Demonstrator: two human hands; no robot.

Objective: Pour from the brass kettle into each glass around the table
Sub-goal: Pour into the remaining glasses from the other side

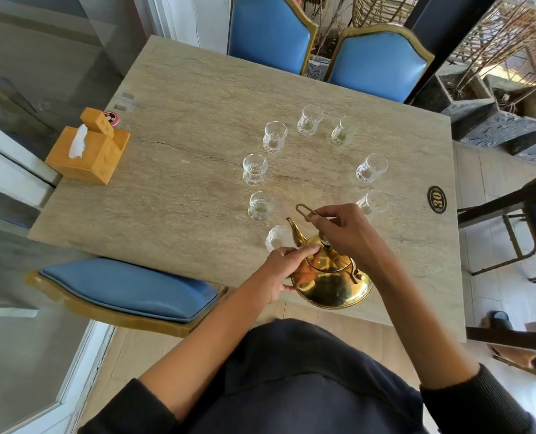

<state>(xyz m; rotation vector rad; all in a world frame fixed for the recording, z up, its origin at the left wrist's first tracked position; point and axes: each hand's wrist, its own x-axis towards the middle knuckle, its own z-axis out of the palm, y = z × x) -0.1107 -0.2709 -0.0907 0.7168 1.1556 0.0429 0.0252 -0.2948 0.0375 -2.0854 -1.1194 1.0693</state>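
A: Eight glasses stand in a ring on the tabletop, none visibly filled. Where is the kettle?

B: The brass kettle (332, 277) is at the near edge of the tabletop, close to the person. The right hand (345, 230) is closed around its tall wire handle (305, 211), and the left hand (283, 267) is pressed against the body and lid, fingers curled, steadying it. Whether it rests on the tabletop or is lifted, I cannot tell.

A: Which way does the spout face?

B: The spout (294, 230) points away from the person and slightly left, straight at the nearest glass (277, 238), which stands just beside its tip. The kettle's long axis, from body to spout, already lines up with that glass.

A: So the next move?

B: Probably a forward tilt over that glass. The left hand is the nearer one to it, so it needs to stay clear of the rim. The next glass (261, 205) lies farther along the left side of the ring.
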